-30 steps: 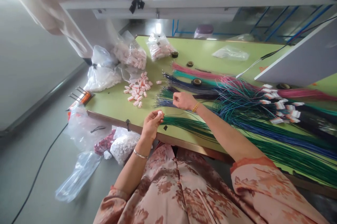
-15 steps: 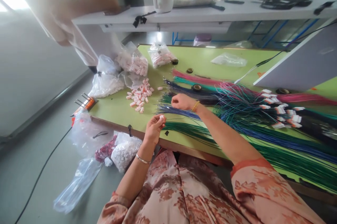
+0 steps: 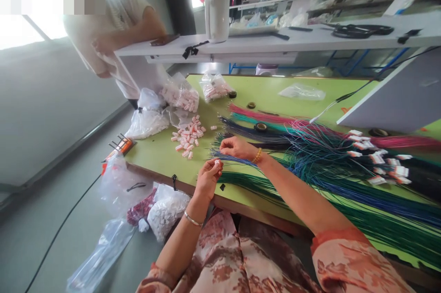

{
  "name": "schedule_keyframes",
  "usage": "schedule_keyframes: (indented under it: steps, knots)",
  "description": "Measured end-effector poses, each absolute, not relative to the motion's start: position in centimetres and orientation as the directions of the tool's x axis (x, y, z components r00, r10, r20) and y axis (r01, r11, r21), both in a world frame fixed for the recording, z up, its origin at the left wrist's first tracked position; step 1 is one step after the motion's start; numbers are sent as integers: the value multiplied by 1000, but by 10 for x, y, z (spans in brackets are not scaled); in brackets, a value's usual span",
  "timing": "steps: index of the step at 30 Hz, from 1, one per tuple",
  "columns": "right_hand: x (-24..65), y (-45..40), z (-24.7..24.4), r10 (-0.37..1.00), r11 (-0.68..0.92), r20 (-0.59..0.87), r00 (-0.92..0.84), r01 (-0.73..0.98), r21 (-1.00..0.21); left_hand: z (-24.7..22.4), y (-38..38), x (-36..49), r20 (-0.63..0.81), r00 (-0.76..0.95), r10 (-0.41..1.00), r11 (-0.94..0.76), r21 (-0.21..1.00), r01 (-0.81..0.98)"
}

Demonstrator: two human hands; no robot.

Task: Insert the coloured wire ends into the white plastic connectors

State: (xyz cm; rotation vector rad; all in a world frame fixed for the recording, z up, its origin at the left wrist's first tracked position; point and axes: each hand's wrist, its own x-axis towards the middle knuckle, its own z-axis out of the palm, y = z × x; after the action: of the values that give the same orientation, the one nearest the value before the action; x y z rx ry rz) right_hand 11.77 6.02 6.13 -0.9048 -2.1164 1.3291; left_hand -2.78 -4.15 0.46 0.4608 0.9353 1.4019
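My left hand (image 3: 208, 178) is closed on a small white and orange connector (image 3: 217, 163) near the table's front edge. Just above and to its right, my right hand (image 3: 237, 148) has its fingers pinched together over the ends of the blue wires (image 3: 241, 159); what they hold is too small to make out. Green wires (image 3: 248, 180) run below it to the right. Loose connectors (image 3: 189, 137) lie in a pile left of my hands. Finished-looking connectors (image 3: 379, 157) sit on wires at the right.
Bags of connectors (image 3: 181, 93) stand at the back left of the green table (image 3: 158, 157). A black tape roll (image 3: 261, 127) lies among the wires. Beyond a white shelf (image 3: 186, 47) with a jar (image 3: 217, 10), a person (image 3: 117, 31) leans at the left. Bags hang off the front edge.
The whole view has shifted, so the table appears lower. My right hand has come a little nearer to my left hand, which still holds the connector.
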Motion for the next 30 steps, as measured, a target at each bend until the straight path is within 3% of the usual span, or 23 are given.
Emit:
schedule_keyframes:
  steps: [14, 26, 30]
  knots:
    - [135, 4, 44, 848, 349, 164, -504, 299, -888, 20, -38, -19, -312, 31, 950, 235, 641, -730]
    - [134, -4, 37, 781, 611, 394, -485, 464, -641, 17, -39, -17, -262, 51, 964, 226, 699, -679]
    - [133, -4, 35, 721, 692, 453, -524, 516, -505, 14, -38, -19, -246, 47, 968, 214, 716, -665]
